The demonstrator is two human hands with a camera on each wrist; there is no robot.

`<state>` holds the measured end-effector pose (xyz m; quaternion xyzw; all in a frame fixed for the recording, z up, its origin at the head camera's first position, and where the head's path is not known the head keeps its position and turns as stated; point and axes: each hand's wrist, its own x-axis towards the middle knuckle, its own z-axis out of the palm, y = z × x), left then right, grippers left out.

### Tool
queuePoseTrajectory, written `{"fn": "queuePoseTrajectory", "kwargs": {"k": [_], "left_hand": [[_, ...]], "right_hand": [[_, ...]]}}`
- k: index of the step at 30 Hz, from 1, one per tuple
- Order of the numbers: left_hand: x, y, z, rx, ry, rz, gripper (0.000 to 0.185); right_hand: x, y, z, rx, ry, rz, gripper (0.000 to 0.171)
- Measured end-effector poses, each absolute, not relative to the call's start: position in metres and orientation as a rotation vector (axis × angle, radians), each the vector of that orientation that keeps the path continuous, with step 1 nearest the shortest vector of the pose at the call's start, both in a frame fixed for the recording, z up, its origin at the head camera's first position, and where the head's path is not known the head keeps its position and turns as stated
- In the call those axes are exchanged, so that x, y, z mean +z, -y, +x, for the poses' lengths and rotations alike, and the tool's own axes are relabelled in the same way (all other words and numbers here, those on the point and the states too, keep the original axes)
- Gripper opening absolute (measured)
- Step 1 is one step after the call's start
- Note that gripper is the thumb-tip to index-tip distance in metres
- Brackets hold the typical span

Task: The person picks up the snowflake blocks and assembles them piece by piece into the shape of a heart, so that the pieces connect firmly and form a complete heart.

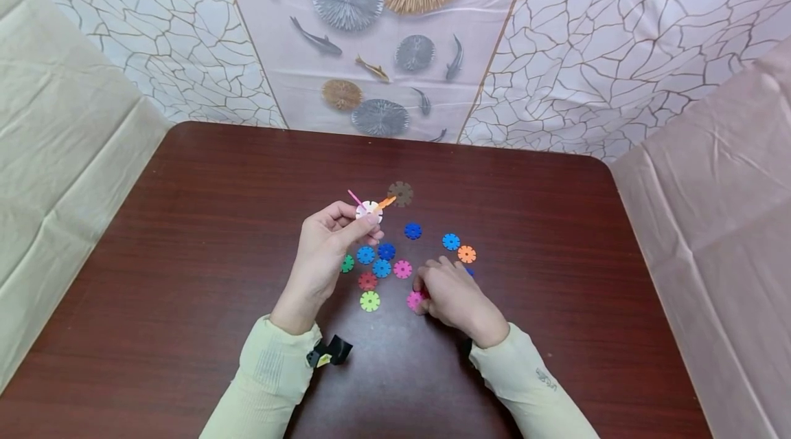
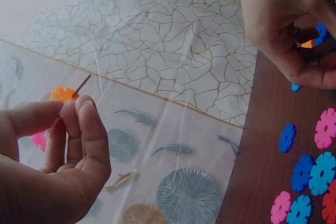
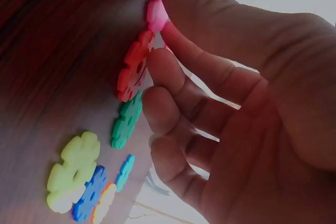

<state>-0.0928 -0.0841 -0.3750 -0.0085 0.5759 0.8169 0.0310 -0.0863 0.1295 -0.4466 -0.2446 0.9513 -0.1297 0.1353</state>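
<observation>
My left hand (image 1: 330, 243) pinches a white notched disc (image 1: 369, 208) between thumb and fingers, raised above the table. Slotted into its edge are a pink disc (image 2: 40, 141), seen edge-on from the head, and an orange disc (image 2: 63, 94). A brown disc (image 1: 400, 194) joins the orange one's outer side. Lower on the right, my right hand (image 1: 454, 295) has thumb and index finger at a bright pink disc (image 1: 415, 300) on the table. The thumb covers part of that disc in the right wrist view. A red disc (image 3: 137, 66) lies beside the fingertips.
Several loose notched discs lie between and beyond the hands, among them a lime disc (image 1: 369, 301), a blue disc (image 1: 413, 231) and an orange disc (image 1: 466, 254). The dark wooden table (image 1: 154, 274) meets a patterned cloth (image 1: 556, 61) at its back.
</observation>
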Motion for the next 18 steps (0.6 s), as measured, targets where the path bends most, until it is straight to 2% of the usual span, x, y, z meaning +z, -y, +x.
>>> {"fn": "queuePoseTrajectory", "kwargs": {"k": [12, 18], "left_hand": [[-0.3748, 0.0862, -0.0946, 2.539, -1.724, -0.079, 0.027], [-0.375, 0.0867, -0.0949, 2.579, -1.726, -0.069, 0.038]], "right_hand": [[-0.4464, -0.1274, -0.0893, -0.49, -2.667, -0.618, 0.032], [-0.4397, -0.1302, -0.0871, -0.813, -2.579, -0.631, 0.027]]}}
